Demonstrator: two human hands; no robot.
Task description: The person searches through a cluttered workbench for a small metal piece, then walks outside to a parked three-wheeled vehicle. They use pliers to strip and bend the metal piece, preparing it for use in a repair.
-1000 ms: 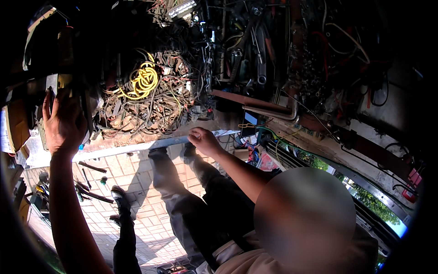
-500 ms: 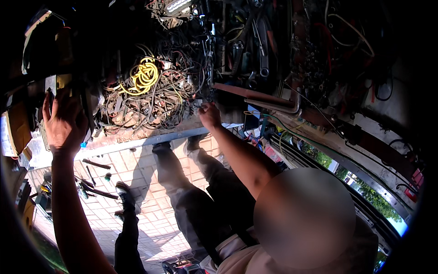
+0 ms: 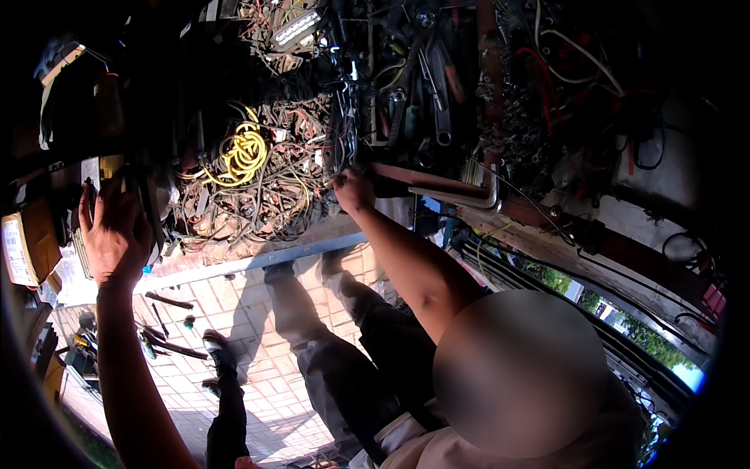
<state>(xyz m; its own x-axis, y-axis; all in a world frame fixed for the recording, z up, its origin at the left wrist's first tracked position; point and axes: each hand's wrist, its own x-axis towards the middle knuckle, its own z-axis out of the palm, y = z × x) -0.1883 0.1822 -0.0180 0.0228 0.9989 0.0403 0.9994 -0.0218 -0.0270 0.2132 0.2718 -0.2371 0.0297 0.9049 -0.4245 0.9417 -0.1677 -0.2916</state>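
My left hand (image 3: 117, 238) reaches to the dark left end of the cluttered bench. Its fingers stretch out over a shadowed edge, beside a pale flat piece (image 3: 90, 170) and a yellow-brown box (image 3: 33, 242). I see nothing gripped in it, though the fingertips are in deep shadow. My right hand does not show; a small skin-coloured patch at the bottom edge is too cut off to identify. Another person's hand (image 3: 353, 190), fingers curled in, is at the bench between a heap of tangled wires (image 3: 266, 199) and dark metal tools. What it holds, if anything, is hidden.
A coil of yellow cable (image 3: 245, 156) lies on the wire heap. Wrenches (image 3: 442, 117) fill a dark tray behind. The co-worker (image 3: 336, 383) stands close on the right. Dark bars (image 3: 176, 345) and a shoe (image 3: 217, 344) are on the brick paving (image 3: 266, 414).
The view has shifted slightly, so the bench sits lower in the picture. The co-worker's hand has moved a little farther onto the bench, toward the tools. My left hand stays at the same spot.
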